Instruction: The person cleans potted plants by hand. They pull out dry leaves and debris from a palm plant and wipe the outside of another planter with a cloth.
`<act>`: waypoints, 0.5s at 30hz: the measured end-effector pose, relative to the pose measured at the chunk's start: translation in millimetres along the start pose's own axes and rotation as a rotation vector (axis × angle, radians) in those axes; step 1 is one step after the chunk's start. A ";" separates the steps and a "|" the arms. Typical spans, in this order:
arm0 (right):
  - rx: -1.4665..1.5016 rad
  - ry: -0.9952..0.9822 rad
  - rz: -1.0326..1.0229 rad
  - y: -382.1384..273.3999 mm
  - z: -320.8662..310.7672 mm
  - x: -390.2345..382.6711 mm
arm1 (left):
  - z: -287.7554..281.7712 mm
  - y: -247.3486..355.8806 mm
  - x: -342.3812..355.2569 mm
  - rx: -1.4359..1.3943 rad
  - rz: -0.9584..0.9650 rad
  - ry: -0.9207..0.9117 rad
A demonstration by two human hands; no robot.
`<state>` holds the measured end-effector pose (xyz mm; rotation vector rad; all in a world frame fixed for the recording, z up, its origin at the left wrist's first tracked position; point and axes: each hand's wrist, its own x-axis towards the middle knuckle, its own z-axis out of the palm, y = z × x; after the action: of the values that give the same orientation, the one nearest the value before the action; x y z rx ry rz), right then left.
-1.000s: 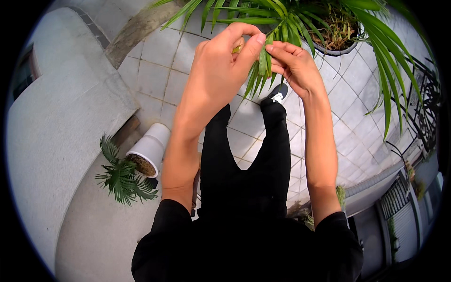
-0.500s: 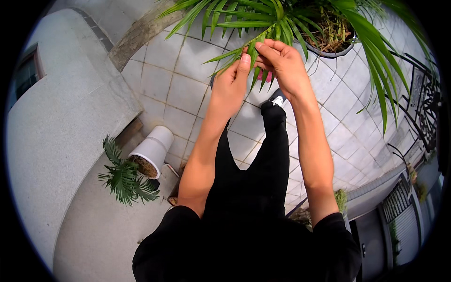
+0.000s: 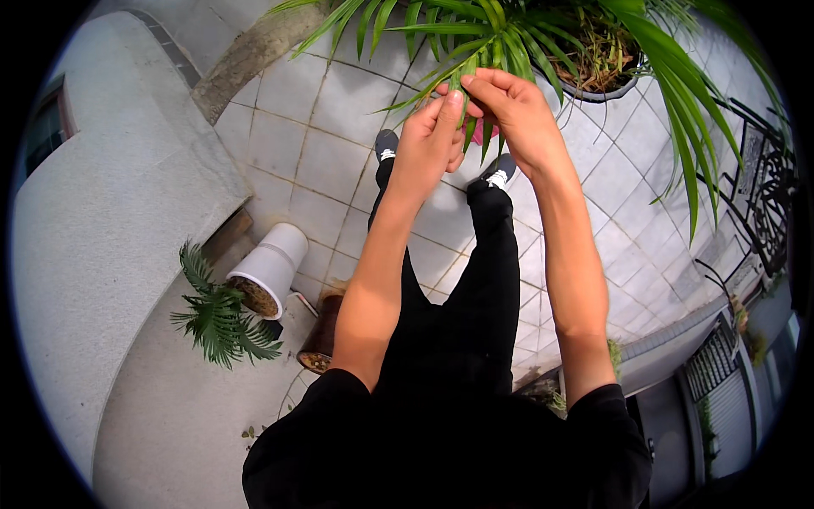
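Observation:
My left hand (image 3: pixel 428 144) is closed, its thumb pressed on a narrow green leaf (image 3: pixel 475 64) of a big palm plant (image 3: pixel 517 30). Just right of it, my right hand (image 3: pixel 521 123) pinches the same leafy strand between thumb and fingers, close to the left thumb. The leaves hang from a frond that reaches out from a dark pot (image 3: pixel 606 95) full of dry brown litter. Behind the fingers lies a pink object (image 3: pixel 483 134), mostly hidden and too small to name. My dark shoes (image 3: pixel 496 178) stand on the tiles below.
A white pot (image 3: pixel 275 259) with a small palm (image 3: pixel 212 327) stands at lower left beside a brown pot (image 3: pixel 315 339). A curved pale wall (image 3: pixel 110 195) rises along the left. Black ornamental metalwork (image 3: pixel 755 204) runs along the right, over square pale paving (image 3: pixel 314 161).
My left hand has moved down from high on the frond and now sits beside the right. The right hand has shifted slightly left and up. The pink object and brown pot have come into view.

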<state>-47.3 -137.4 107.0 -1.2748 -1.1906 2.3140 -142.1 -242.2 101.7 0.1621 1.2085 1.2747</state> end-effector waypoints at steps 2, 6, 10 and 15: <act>-0.030 -0.030 0.013 1.3 -4.3 2.3 | 0.2 -3.7 4.6 0.011 0.032 -0.054; -0.028 -0.103 0.089 -7.3 -6.9 0.7 | -2.7 -4.5 6.9 0.021 0.026 -0.106; -0.055 -0.189 0.142 -6.2 -10.6 3.8 | -3.6 -2.9 4.9 0.052 0.014 -0.155; -0.052 -0.263 0.181 -8.3 -16.6 5.8 | -4.9 6.8 3.9 0.090 -0.017 -0.207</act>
<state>-39.0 -120.0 105.1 -1.1651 -1.2684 2.6661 -150.9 -239.1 101.9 0.3402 1.0866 1.1588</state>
